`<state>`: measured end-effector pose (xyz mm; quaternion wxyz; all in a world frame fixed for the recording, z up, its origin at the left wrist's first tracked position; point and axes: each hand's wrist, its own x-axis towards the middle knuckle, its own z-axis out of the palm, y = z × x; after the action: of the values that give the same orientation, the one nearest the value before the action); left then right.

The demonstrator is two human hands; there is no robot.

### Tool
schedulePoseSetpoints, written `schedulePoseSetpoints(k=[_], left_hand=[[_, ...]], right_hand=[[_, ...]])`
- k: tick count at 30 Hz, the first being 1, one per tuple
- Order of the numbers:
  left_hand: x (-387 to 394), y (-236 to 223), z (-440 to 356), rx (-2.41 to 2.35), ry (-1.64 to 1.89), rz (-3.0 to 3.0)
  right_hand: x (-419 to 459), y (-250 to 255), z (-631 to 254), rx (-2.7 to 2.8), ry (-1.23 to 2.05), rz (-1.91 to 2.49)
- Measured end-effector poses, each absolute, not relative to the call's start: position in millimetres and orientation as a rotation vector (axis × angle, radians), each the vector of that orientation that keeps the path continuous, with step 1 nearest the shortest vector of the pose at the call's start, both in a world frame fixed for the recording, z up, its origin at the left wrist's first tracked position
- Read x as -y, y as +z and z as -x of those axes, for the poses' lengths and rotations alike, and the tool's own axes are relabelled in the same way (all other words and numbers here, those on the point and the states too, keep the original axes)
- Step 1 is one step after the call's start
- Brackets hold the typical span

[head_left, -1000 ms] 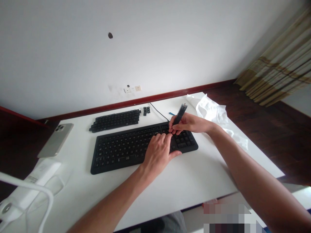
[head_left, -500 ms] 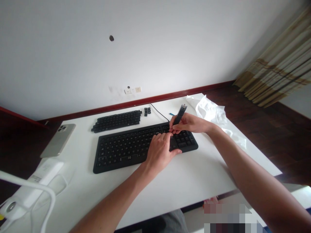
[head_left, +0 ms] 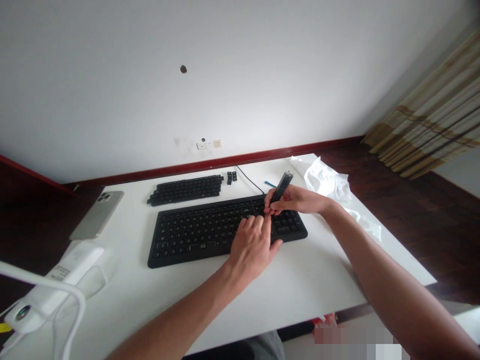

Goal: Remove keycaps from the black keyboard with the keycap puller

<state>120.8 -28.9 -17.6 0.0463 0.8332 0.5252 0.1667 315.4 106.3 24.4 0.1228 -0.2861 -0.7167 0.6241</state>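
Observation:
A black keyboard [head_left: 195, 235] lies on the white desk, most of its main block showing bare key sockets with pale centres. Flat keys still sit on the number pad [head_left: 288, 222] at its right end. My left hand [head_left: 253, 242] rests over the keyboard's right part, fingers stretched out and thumb apart, its index fingertip beside my right fingertips. In a pinch, my right hand [head_left: 290, 199] grips a thick dark pen-shaped tool [head_left: 282, 186], tilted, with its tip down at the keys. That tip is hidden by my fingers. Removed black keycaps [head_left: 187, 190] stand in rows behind the keyboard.
Several loose keycaps [head_left: 231, 177] and a small blue item [head_left: 269, 184] lie at the back, near the keyboard cable [head_left: 249, 179]. Crumpled white wrapping [head_left: 326, 178] covers the right rear edge. At left are a phone [head_left: 96, 216] and a white power strip [head_left: 62, 280] with cables.
The view has tilted up slightly, so the desk sits lower in the picture. Both hands stay at the same part of the keyboard, and the tool remains in my right hand.

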Motion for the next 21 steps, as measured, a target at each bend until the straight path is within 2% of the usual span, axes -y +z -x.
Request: schedulePoseSetpoints(k=[13,21], left_hand=[[40.7,-14.8,-129.6,-1.670,0.395,-2.618],[42.0,-12.1,-129.2,-1.692,0.328,-2.633]], right_hand=[[-87.9,45.5,-311.0,2.502,1.334,0.775],[-99.9,35.7,-319.1,2.417,1.576,0.748]])
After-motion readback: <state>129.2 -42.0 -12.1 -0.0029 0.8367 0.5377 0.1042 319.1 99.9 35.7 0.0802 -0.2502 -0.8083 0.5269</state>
